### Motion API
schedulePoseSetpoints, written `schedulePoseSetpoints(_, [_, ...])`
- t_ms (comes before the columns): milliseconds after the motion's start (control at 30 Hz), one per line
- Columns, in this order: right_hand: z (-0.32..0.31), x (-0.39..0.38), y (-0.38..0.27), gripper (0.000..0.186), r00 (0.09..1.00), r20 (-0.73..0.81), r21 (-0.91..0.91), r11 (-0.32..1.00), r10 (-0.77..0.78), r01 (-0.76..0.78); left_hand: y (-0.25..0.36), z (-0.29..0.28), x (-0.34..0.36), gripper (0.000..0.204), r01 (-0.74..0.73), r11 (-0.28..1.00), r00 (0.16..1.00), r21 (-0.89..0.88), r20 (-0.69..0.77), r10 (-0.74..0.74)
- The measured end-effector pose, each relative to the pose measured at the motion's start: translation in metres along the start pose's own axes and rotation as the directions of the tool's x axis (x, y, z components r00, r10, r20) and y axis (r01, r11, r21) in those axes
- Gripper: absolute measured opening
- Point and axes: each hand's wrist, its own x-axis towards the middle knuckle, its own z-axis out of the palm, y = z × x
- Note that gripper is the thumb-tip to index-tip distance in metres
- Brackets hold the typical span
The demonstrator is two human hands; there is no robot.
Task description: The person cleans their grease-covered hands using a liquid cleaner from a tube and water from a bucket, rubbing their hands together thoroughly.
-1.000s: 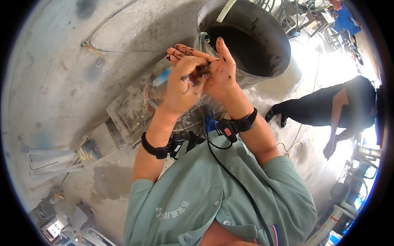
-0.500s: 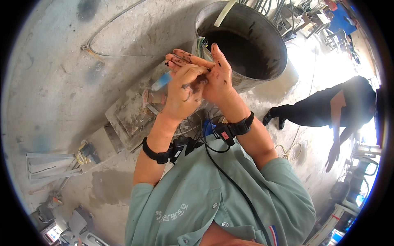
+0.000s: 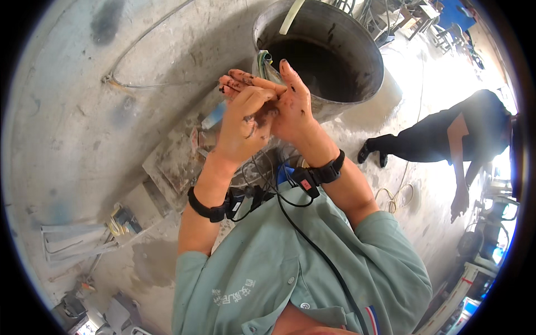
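My left hand (image 3: 241, 125) has its back toward me, dark smears on its skin. Its fingers are curled and pressed into the palm of my right hand (image 3: 293, 109); anything between them is hidden. That right hand lies palm up, its thumb raised and its fingers stretched out to the left behind the left hand. Black grime marks its fingers and thumb. Just beyond both hands stands a big grey metal tub (image 3: 357, 53) with dark liquid (image 3: 318, 64) inside. A crumpled greenish cloth or bag (image 3: 263, 63) hangs over its near left rim. Black straps with small boxes circle both wrists.
A dirty low bench (image 3: 173, 159) with a pale blue item (image 3: 214, 115) on it is left of the hands. Black cables hang before my green shirt. A person in dark clothes (image 3: 441, 134) stands at right, near a coiled cord (image 3: 394, 199). A pale strip (image 3: 291, 17) crosses the tub's far rim.
The whole view has shifted slightly, so the tub sits a little further left and higher. My hands stay pressed together with little change. The other person's arm has moved slightly.
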Motion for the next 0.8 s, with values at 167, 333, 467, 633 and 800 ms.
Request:
schedulePoseSetpoints(167, [-0.002,-0.001,0.001,0.089,1.000,0.005,0.036,0.999,0.009,-0.009,-0.006,-0.007,-0.003,0.033,0.135,0.991,0.985,-0.022,0.109,-0.132])
schedulePoseSetpoints(333, [0.006,0.000,-0.003,0.091,1.000,0.016,0.055,0.998,0.006,-0.007,0.010,-0.006,0.009,0.031,0.049,0.999,0.998,-0.020,-0.038,-0.050])
schedulePoseSetpoints(467, [0.004,-0.001,-0.002,0.090,1.000,-0.023,0.052,0.999,0.012,-0.011,0.005,-0.007,0.006,0.032,0.012,0.999,0.999,0.037,0.048,-0.013])
schedulePoseSetpoints(633, [0.006,-0.002,-0.003,0.089,0.998,-0.042,0.103,0.994,0.038,-0.034,0.000,-0.009,0.003,0.032,0.049,0.999,0.997,0.007,0.060,-0.049])
schedulePoseSetpoints(800, [0.003,-0.001,-0.003,0.091,0.998,-0.041,-0.009,0.999,0.049,-0.050,-0.001,0.000,0.006,0.029,-0.010,0.997,1.000,0.078,-0.004,0.010])
